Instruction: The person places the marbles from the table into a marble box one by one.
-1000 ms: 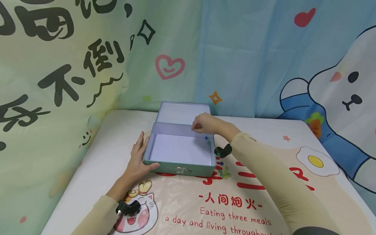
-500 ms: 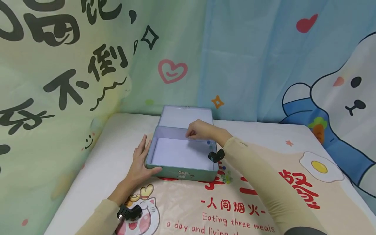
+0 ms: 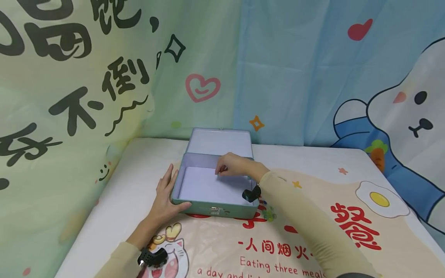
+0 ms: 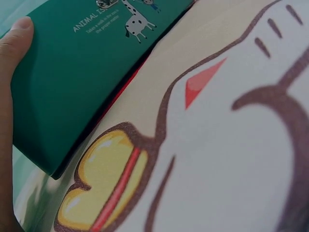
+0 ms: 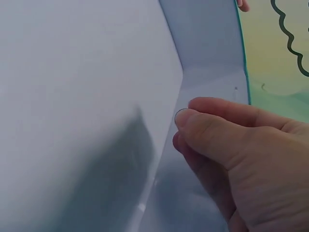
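Observation:
A green tin box point(image 3: 218, 209) with a pale inside stands with its lid point(image 3: 219, 141) swung back behind it. My left hand point(image 3: 165, 197) steadies its front left corner, fingers straight along the side. In the left wrist view, the thumb point(image 4: 20, 36) rests on the printed front. Over the box's inside is my right hand point(image 3: 233, 165). In the right wrist view, thumb and forefinger pinch a small clear round-edged piece point(image 5: 176, 116), mostly hidden by the thumb. At the inner right wall, a small bead-like thing point(image 3: 248, 177) shows beside the wrist.
Several small green and clear marble-like beads point(image 3: 269, 213) lie on the printed tablecloth point(image 3: 215, 247), just right of the box. A blue bead point(image 3: 264, 202) is partly hidden by the right sleeve. A printed curtain point(image 3: 271, 77) hangs behind the table.
My right hand has moved left and lower over the inside of the box, still pinching. My left hand has stayed at the box's corner. The head view has shifted slightly.

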Tool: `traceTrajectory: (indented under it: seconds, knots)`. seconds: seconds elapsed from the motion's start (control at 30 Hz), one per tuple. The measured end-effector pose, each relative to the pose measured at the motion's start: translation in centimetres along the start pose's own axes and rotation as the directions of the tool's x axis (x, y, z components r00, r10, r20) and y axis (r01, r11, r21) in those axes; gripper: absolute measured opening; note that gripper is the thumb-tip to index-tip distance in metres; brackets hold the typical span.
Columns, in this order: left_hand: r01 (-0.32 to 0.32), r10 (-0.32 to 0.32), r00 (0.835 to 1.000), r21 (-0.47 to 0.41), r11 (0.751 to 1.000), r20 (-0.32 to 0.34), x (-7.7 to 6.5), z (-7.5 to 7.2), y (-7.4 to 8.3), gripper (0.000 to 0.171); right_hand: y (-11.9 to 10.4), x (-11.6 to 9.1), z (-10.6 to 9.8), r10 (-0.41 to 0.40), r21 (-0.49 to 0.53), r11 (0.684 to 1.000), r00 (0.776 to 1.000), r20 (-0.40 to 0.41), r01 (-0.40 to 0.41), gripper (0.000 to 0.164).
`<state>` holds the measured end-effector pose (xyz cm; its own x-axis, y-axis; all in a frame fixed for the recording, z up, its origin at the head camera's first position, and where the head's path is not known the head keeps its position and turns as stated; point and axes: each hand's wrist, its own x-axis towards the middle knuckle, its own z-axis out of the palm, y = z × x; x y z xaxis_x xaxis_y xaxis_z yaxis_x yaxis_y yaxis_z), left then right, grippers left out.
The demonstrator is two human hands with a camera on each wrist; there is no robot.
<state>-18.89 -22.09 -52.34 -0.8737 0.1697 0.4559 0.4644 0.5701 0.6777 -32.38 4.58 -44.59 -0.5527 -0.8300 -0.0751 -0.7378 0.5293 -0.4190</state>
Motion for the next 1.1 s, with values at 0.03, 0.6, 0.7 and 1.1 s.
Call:
traceTrajectory:
  seconds: [0.03, 0.6, 0.7, 1.1]
  knots:
    - [-0.001, 0.001, 1.0, -0.003, 1.0, -0.001, 0.0, 0.0, 0.0, 0.112, 0.1, 0.0, 0.2, -0.01, -0.001, 1.0, 1.0, -0.002, 0.01, 0.011]
    - [-0.031, 0.031, 1.0, 0.008, 0.999, 0.0, 0.0, 0.2, -0.2, 0.113, 0.9, 0.2, 2.4, -0.053, -0.122, 0.991, 0.997, -0.054, 0.046, 0.008]
    - [-0.02, 0.02, 1.0, 0.013, 1.0, -0.001, -0.2, 0.1, -0.2, 0.114, 0.7, 0.3, 2.5, -0.065, -0.143, 0.988, 0.997, -0.05, 0.057, 0.009]
    - [-0.026, 0.022, 0.998, 0.067, 0.997, 0.06, 0.3, -0.4, 0.0, 0.113, 0.6, 0.3, 2.2, -0.049, -0.131, 0.99, 0.998, -0.026, 0.045, 0.011]
